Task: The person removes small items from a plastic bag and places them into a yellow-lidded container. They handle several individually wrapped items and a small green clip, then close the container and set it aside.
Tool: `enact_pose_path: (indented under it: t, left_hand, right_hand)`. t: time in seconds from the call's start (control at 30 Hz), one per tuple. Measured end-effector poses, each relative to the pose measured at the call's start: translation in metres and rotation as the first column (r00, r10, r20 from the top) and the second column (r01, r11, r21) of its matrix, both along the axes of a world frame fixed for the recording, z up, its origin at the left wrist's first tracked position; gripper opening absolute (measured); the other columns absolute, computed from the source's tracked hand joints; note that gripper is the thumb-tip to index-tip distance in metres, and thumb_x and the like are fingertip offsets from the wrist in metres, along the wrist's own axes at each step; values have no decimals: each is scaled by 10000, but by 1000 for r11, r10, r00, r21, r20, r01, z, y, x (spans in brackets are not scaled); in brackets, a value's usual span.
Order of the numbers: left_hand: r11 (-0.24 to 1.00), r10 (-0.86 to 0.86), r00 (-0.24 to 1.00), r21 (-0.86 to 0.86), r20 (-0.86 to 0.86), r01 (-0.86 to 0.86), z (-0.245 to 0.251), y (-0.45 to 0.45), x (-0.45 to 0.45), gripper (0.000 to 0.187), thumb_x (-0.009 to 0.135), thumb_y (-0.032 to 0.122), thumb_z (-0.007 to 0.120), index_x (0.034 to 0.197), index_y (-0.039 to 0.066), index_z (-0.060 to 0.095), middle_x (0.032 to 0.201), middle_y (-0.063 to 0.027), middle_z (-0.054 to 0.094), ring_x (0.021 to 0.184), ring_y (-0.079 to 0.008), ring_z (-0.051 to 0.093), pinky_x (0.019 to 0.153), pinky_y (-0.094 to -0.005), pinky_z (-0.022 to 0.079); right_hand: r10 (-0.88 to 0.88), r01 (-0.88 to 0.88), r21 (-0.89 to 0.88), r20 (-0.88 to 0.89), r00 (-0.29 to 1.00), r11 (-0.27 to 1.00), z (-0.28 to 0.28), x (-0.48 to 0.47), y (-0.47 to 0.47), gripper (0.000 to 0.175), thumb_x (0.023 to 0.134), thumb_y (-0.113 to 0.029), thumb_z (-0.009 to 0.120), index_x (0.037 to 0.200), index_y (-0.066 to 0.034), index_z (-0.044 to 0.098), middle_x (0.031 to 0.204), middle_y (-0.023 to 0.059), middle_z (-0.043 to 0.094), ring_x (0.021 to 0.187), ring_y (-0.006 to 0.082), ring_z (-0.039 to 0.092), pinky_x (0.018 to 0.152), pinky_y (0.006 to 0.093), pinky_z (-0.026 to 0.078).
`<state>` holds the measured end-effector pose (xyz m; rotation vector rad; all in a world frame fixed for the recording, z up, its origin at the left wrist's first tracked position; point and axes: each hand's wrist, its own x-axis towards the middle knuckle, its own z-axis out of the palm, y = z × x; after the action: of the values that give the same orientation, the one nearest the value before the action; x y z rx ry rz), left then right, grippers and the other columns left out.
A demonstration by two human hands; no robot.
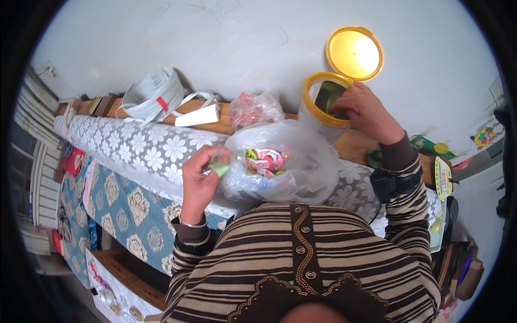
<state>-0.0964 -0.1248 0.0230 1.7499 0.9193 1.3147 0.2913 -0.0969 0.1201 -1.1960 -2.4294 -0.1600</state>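
My left hand (201, 180) pinches a small light green piece (219, 168) with some clear plastic about it, beside the left edge of a translucent plastic bag (311, 169). Inside the open bag lie several colourful wrapped packets (264, 160). My right hand (355, 104) reaches over the rim of a white tub with a yellow rim (310, 95). Its fingers are down in the mouth, by something dark green (329, 95); whether they hold anything is hidden. The yellow hinged lid (354, 53) stands raised against the wall.
Behind the bag are a crumpled red-and-clear plastic bag (255, 110), a white strip (198, 116) and a coil of white strapping (151, 97). A grey flowered cloth (153, 147) covers the front of the wooden surface (351, 145). To the right hangs a yellow tag (442, 177).
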Motion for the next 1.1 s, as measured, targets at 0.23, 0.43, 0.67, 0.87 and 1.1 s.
enact_pose_path:
  t: [0.23,0.43,0.67,0.87,1.1]
  left_hand:
    - [888,427,801,27,-418,-459,2,-4,10,375,826,195,853,1123,0,731,797,-66,720,712,-80,646,665,-259,533]
    - [923,347,867,-31,-357,-383,-15,6,12,287,787,209,851,980,12,772,701,-98,714,607,-138,664,611,-286,521]
    - [929,183,983,-323,-29,-183,-23,3,2,124,854,23,746,958,-42,733,798,10,703,740,-18,560,658,-213,475]
    - [927,186,983,-331,-6,-177,-23,3,2,122,865,35,748,959,-40,730,794,27,689,731,-17,551,660,-208,468]
    - [922,199,980,-339,3,-187,-26,6,1,124,882,70,765,977,-5,738,764,38,668,659,-22,564,591,-197,441]
  right_hand:
    - [-104,161,186,-282,954,969,19,-52,-34,221,827,51,676,1011,-62,725,853,87,684,805,298,642,815,395,527]
    - [93,-223,-430,-303,948,875,-30,-99,-42,199,859,-128,721,1046,-63,741,943,113,718,839,325,682,725,403,538]
    - [143,-208,-307,-221,965,929,-96,-118,-16,341,819,-197,753,1148,-113,718,1058,105,677,990,330,642,836,435,530]
    - [176,-252,-391,-220,959,885,-105,-123,-6,244,804,-180,758,1022,-102,680,962,108,641,949,328,631,797,452,509]
    - [123,-292,-417,-386,914,861,-74,-112,-11,109,859,-78,664,911,-61,571,801,142,596,804,349,610,690,416,475]
